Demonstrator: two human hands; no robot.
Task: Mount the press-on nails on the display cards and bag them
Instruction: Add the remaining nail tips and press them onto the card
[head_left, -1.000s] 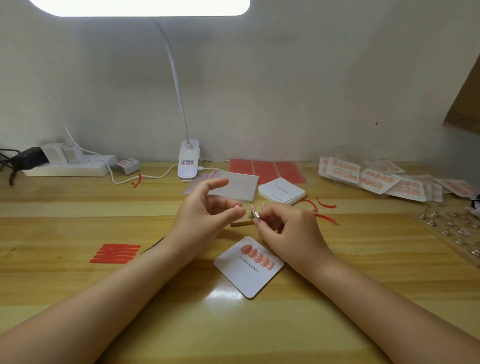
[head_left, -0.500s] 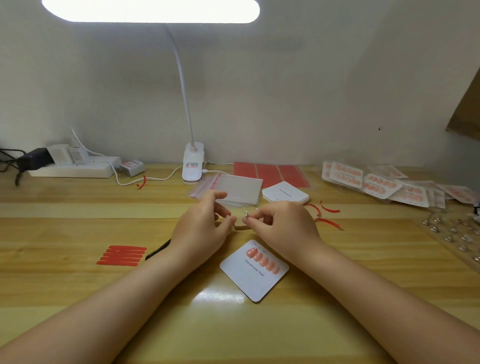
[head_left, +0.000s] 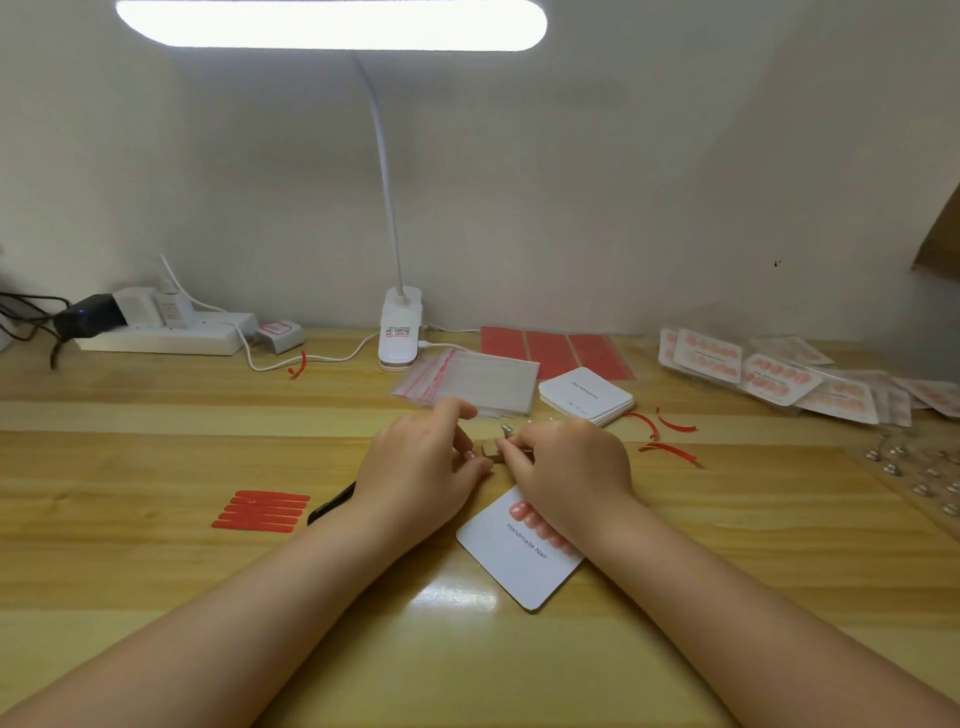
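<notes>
A white display card (head_left: 524, 566) printed "Handmade Nail" lies on the wooden desk before me, a row of pink press-on nails (head_left: 525, 515) on its upper part, partly under my right wrist. Just beyond it sits a small brown block (head_left: 490, 449). My left hand (head_left: 421, 467) has its fingers curled, with the fingertips against the block's left side. My right hand (head_left: 566, 462) pinches a small metal nail stand (head_left: 506, 430) at the block's right side. Whether a nail sits on the stand is hidden.
Behind the hands are a stack of clear zip bags (head_left: 483, 384), blank cards (head_left: 587, 397) and red adhesive sheets (head_left: 556, 351). Bagged finished cards (head_left: 779, 379) and several metal stands (head_left: 914, 473) lie right. Red strips (head_left: 260, 509), black tweezers (head_left: 330, 506), lamp base (head_left: 399, 332) and power strip (head_left: 161, 338) are left.
Both hands have come down from mid-air to the desk and closed in around the small brown block. The right hand still pinches the metal stand.
</notes>
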